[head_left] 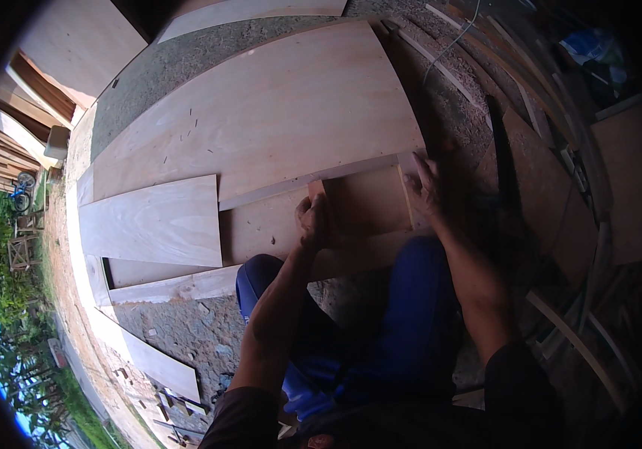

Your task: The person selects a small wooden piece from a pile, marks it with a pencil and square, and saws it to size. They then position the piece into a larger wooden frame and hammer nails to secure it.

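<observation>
Kneeling on the ground, the person leans over a small wood board point(362, 206) that lies flat on the gravel, tucked against the edge of a big plywood sheet point(261, 112). The left hand point(312, 221) is closed around a little wood block point(318, 191), pushing it down on the board. The right hand point(426, 187) rests flat with fingers spread on the board's far corner, likely to keep it from sliding. Another sheet point(153, 221) lies just beside them.

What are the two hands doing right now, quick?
Left hand: closed around a small wooden block, on the plywood sheet.
Right hand: open, fingers spread, pressing flat on the sheet's right edge.
</observation>
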### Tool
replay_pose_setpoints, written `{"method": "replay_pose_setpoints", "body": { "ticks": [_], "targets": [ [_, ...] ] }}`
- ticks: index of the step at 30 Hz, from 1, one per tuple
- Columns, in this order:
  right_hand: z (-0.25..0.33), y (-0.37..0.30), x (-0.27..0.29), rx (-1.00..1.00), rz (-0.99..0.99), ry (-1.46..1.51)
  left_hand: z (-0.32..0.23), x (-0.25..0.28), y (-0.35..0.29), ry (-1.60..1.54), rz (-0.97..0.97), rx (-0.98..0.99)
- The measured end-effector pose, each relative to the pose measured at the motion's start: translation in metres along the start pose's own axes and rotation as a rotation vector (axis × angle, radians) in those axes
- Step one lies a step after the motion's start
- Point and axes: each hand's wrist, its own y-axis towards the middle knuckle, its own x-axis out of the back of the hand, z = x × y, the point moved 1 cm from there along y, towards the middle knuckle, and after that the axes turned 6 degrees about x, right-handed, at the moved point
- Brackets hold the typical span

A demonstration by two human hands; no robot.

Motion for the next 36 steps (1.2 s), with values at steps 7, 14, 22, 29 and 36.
{"method": "replay_pose_setpoints", "body": {
  "ticks": [7, 14, 22, 29, 36],
  "targets": [
    [0.098, 0.019, 0.009, -0.226, 0.367, 0.020, -0.010, -0.011, -0.007, 0.000, 0.011, -0.016],
    [0.168, -0.058, -0.034, -0.010, 0.364, 0.061, -0.027, -0.028, -0.015, -0.029, 0.019, 0.010],
    [0.114, -0.093, -0.077, -0.179, 0.344, 0.222, -0.015, -0.048, -0.021, 0.154, 0.146, -0.069],
    [0.157, -0.055, -0.014, -0.165, 0.396, 0.108, -0.021, -0.049, -0.032, 0.427, 0.105, -0.089],
    [0.102, -0.103, 0.182, -0.482, -0.207, 0.405, -0.006, -0.018, -0.014, 0.623, -0.123, -0.047]
  ]
}}
